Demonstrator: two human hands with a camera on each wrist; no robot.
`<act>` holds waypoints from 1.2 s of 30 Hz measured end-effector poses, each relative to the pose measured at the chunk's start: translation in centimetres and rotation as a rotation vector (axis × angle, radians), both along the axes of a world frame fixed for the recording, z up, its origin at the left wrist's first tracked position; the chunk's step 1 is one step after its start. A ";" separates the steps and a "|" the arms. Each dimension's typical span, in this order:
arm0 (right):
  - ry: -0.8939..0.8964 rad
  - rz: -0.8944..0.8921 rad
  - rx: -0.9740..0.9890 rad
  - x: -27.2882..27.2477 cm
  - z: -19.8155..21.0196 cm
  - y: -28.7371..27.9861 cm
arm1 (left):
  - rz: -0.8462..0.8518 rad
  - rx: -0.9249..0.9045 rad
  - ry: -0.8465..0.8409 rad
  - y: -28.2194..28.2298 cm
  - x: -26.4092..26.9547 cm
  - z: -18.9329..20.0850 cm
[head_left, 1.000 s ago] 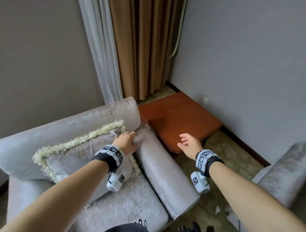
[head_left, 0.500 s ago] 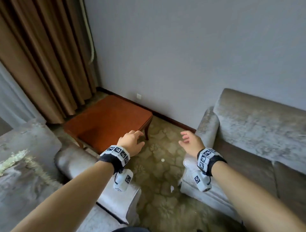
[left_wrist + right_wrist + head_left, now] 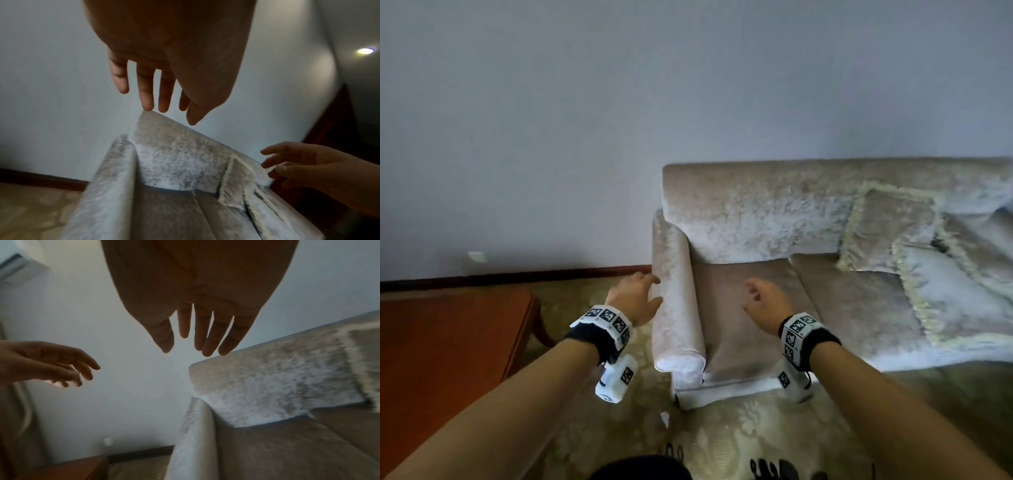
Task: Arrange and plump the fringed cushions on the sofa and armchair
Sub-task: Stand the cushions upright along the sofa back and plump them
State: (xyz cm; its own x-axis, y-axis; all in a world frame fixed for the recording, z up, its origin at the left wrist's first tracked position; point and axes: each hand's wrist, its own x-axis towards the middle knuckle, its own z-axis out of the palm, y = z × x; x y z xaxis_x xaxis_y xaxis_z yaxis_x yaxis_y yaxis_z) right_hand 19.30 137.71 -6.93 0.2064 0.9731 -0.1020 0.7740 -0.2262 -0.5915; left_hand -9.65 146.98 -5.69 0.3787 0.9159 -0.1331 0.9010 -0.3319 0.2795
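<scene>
Hands, both empty with fingers loosely spread: left hand (image 3: 635,298) just beside the sofa (image 3: 753,212) armrest's outer side, possibly brushing it; right hand (image 3: 767,303) above the sofa's near seat. Wooden table (image 3: 448,346) left of the sofa. Fringed cushions (image 3: 893,233), two or perhaps three overlapping, at the sofa's right, one leaning on the backrest.

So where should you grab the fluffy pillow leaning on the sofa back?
Probably by its two side edges, just inside the fringe, coming from the front. The upright cushion leans on the sofa backrest, face forward, another cushion overlapping its lower right corner, so grab higher up.
</scene>
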 end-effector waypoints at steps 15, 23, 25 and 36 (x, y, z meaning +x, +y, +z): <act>-0.062 -0.673 -0.171 27.1 0.1 -11.4 | -0.778 0.026 0.011 5.4 38.5 0.4; -0.100 -0.753 -0.189 40.3 0.5 -12.7 | -0.798 0.008 -0.024 4.1 53.3 -0.1; -0.076 -0.779 -0.183 42.7 0.1 -12.8 | -0.810 0.002 -0.015 3.6 56.1 -0.8; 0.025 -0.852 -0.208 57.7 -2.6 -12.5 | -0.856 -0.154 -0.017 3.8 75.1 -5.3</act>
